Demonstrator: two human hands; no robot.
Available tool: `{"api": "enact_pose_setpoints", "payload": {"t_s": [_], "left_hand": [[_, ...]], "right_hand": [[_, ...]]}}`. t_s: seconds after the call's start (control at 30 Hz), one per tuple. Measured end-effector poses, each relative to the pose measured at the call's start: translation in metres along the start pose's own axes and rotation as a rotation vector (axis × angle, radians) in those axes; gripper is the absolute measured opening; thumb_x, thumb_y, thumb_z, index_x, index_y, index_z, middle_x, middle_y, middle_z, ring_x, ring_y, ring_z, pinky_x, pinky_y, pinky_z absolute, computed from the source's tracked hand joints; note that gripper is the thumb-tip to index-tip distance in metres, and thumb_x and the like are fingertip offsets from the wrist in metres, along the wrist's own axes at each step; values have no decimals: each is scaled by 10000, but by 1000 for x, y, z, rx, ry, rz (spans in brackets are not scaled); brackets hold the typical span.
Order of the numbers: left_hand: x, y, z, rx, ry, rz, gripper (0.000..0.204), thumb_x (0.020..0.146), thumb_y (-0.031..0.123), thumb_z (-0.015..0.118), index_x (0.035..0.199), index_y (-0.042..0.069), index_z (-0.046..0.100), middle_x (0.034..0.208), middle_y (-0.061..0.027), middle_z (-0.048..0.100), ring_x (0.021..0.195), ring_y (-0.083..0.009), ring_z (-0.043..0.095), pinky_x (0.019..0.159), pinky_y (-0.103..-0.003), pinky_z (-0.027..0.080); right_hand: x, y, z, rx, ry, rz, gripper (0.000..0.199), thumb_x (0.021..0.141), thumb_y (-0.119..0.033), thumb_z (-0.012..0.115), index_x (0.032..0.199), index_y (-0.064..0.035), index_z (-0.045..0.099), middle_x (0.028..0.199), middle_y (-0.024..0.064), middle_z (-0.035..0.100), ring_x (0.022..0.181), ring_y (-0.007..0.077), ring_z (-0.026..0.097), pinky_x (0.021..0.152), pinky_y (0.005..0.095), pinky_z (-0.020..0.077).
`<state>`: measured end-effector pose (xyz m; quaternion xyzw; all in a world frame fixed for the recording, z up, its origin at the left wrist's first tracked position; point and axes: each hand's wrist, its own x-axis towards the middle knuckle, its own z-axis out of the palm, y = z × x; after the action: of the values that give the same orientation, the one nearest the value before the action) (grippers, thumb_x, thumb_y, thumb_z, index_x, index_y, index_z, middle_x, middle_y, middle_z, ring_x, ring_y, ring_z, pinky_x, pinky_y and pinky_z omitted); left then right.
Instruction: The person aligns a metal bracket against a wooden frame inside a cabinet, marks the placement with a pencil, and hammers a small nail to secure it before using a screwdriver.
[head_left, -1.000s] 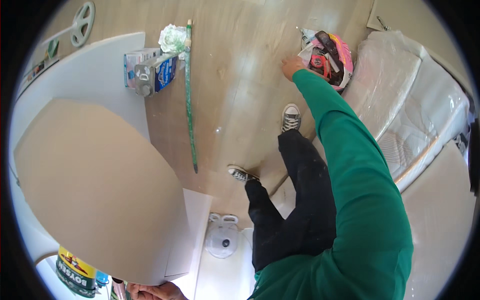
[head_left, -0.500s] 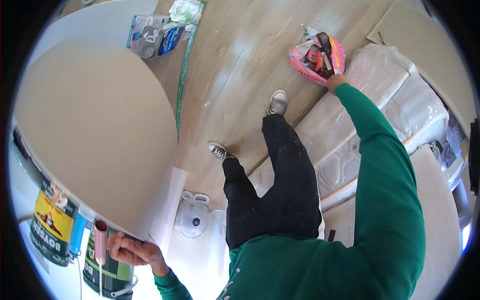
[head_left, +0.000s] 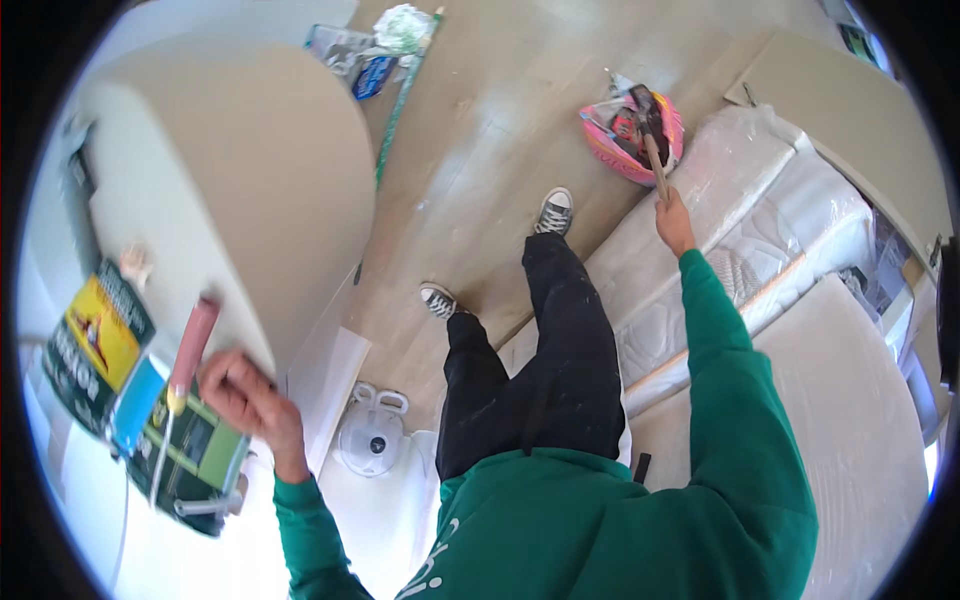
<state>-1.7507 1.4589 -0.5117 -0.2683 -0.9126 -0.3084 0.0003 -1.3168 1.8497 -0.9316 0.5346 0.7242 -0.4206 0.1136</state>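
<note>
Gripping the wooden handle of a hammer point(head_left: 648, 125) low in the right hand point(head_left: 675, 220), head over the pink bucket point(head_left: 630, 140) on the floor, the person is steadying the board point(head_left: 250, 180) edge with the left hand point(head_left: 245, 400), fingers curled beside a roller point(head_left: 190, 345); a firmer, nearer hold is looking safer.

Your right hand point(head_left: 676, 222) grips a hammer's point(head_left: 650, 135) smooth wooden handle above the glossy pink plastic bucket point(head_left: 612, 152); beside the bucket lies a mattress point(head_left: 760, 215) in shiny plastic wrap.

Pink bucket point(head_left: 632, 135), green sleeve point(head_left: 722, 330).
</note>
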Motion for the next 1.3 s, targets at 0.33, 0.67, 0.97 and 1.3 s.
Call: {"api": "enact_pose_setpoints", "payload": {"t_s": [0.33, 0.67, 0.97, 1.3], "left_hand": [[-75, 10, -5, -294, -141, 363, 324, 844, 7, 633, 1161, 68, 654, 1144, -154, 640, 1067, -350, 627, 913, -427, 545], [-534, -161, -149, -370, 19, -511, 211, 942, 77, 590, 1121, 35, 693, 1139, -177, 680, 1130, -378, 651, 967, -470, 528], [-751, -250, -351, -469, 1158, -1111, 245, 1092, 252, 595, 1174, 43, 694, 936, -81, 709, 829, -179, 655, 779, -355, 531], [-968, -121, -648, 320, 1707, -1117, 183, 1080, 211, 642, 1186, 69, 691, 1008, -1, 722, 817, -71, 614, 711, -239, 478]], "right_hand": [[-158, -50, -9, -185, -128, -277, 400, 1108, -293, 459, 1041, 47, 660, 827, 237, 653, 757, 405, 600, 740, 513, 470], [-343, -85, -60, -929, -374, -465, 405, 1086, -284, 536, 1363, 11, 539, 1059, 330, 686, 996, 501, 684, 786, 565, 549], [-462, -330, 225, -1063, -1027, -729, 459, 1088, -387, 524, 1287, 15, 623, 1039, 249, 709, 922, 399, 688, 789, 505, 552], [-616, -462, 585, -1353, -1326, -612, 466, 1065, -441, 589, 1089, 4, 726, 898, 153, 723, 760, 272, 689, 690, 438, 549]]}}
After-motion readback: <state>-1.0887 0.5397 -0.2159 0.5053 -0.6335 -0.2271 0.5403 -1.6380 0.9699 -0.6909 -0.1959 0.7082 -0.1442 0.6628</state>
